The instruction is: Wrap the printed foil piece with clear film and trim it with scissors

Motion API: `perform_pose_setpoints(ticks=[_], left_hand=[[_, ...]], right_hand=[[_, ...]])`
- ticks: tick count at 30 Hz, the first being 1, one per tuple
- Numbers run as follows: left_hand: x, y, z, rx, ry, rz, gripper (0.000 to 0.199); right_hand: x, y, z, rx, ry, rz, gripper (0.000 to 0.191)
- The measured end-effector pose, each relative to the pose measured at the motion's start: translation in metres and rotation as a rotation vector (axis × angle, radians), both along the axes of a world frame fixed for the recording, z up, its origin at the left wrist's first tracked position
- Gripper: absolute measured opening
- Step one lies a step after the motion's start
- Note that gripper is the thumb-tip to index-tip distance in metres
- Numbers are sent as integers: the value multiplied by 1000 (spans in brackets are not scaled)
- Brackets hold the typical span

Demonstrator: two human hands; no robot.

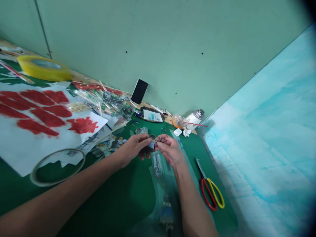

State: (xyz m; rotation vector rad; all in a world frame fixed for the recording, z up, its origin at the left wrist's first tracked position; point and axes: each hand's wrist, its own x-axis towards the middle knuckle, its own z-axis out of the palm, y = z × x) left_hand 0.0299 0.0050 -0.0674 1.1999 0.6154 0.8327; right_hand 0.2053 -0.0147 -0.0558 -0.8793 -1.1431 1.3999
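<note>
My left hand (134, 148) is closed around a small dark flat piece (147, 149) with a pale striped patch on its right side. My right hand (171, 151) meets it there, thumb and fingers pinched at the piece's right edge; what exactly lies between those fingertips is too small to make out. Just below both hands, a narrow printed strip (158, 166) rests on a clear plastic sheet (154, 187) over the green table top. Behind the left hand lie greyish printed cut-outs (141, 130). A bluish printed piece (166, 212) sits nearer me.
Scissors (209, 189) with red and yellow handles lie at right. On the left are red-painted paper (46, 115), a ring (37, 177) and yellow tape (44, 70). A phone (139, 91) leans on the wall; a spray can (194, 119) stands in the corner.
</note>
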Motion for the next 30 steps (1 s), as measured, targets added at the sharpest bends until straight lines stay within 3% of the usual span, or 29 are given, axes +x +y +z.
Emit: perform_pose_setpoints(ticks=[23, 30], left_hand=[[0, -1, 2, -41, 27, 35, 36], [1, 2, -1, -63, 43, 37, 35]], right_hand=[[5, 0, -8, 51, -117, -53, 18], [3, -1, -6, 137, -349, -159, 14]])
